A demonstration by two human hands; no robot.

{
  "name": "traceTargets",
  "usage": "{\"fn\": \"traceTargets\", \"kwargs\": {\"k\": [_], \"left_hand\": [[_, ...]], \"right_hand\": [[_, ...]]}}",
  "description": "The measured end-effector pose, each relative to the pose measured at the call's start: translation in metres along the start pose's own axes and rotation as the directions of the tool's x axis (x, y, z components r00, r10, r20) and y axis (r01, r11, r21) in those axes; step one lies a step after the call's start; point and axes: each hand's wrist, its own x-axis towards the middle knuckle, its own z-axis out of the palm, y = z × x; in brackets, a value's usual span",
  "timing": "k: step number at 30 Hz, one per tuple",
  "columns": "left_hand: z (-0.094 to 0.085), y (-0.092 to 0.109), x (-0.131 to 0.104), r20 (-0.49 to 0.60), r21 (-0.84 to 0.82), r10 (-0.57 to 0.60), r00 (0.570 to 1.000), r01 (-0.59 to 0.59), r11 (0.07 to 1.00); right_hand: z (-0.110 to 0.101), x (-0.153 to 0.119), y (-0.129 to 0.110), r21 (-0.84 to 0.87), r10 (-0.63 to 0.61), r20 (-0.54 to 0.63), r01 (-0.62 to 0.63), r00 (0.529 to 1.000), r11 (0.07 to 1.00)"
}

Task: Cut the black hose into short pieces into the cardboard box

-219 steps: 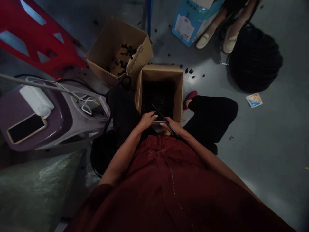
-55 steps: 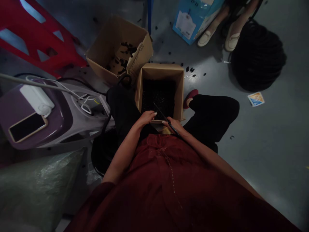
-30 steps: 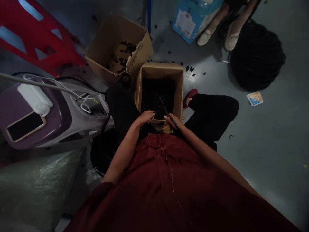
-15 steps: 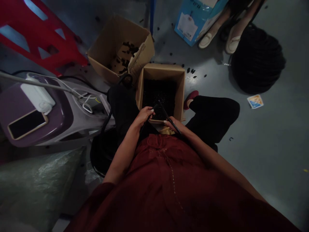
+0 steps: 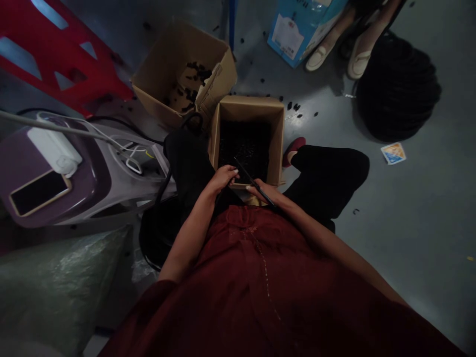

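Observation:
My left hand [image 5: 224, 178] is closed in a pinch above the near edge of an open cardboard box [image 5: 277, 144]. Whatever lies between its fingers is too dark to make out. In my right hand [image 5: 262, 190], closed around it, is a long, thin dark tool [image 5: 246, 173]; its kind is unclear. The tool slants up and left, its tip just beyond my left fingertips. Beneath both hands, the box stands between my knees and holds many small black pieces [image 5: 243, 144].
A second cardboard box [image 5: 156, 82] with several black pieces stands behind on the left. A purple-grey stool [image 5: 92, 171] carries a phone [image 5: 40, 192] and a white power strip [image 5: 55, 148]. Another person's feet [image 5: 338, 57] are near a blue carton [image 5: 286, 34] and a black coil [image 5: 397, 91].
The tool in my right hand has swung left, bringing its tip past my left fingers. A dark piece that showed at my left fingertips is no longer visible there.

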Motion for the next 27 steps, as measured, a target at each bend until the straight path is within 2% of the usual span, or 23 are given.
{"fn": "traceTargets", "kwargs": {"k": [9,16,27], "left_hand": [[0.001,0.009,-0.008,0.09,0.105,-0.022,0.996,0.012,0.994],[0.001,-0.001,0.002,0.115,0.161,-0.011,0.993,-0.008,0.987],[0.003,-0.015,0.015,0.042,0.217,-0.059,0.997,0.049,0.975]], "right_hand": [[-0.001,0.001,0.005,-0.029,-0.031,-0.023,0.03,0.999,0.999],[-0.001,-0.007,0.006,-0.076,-0.01,-0.064,0.005,0.998,0.997],[0.01,-0.006,0.01,-0.05,0.004,-0.083,-0.008,0.997,0.999]]}}
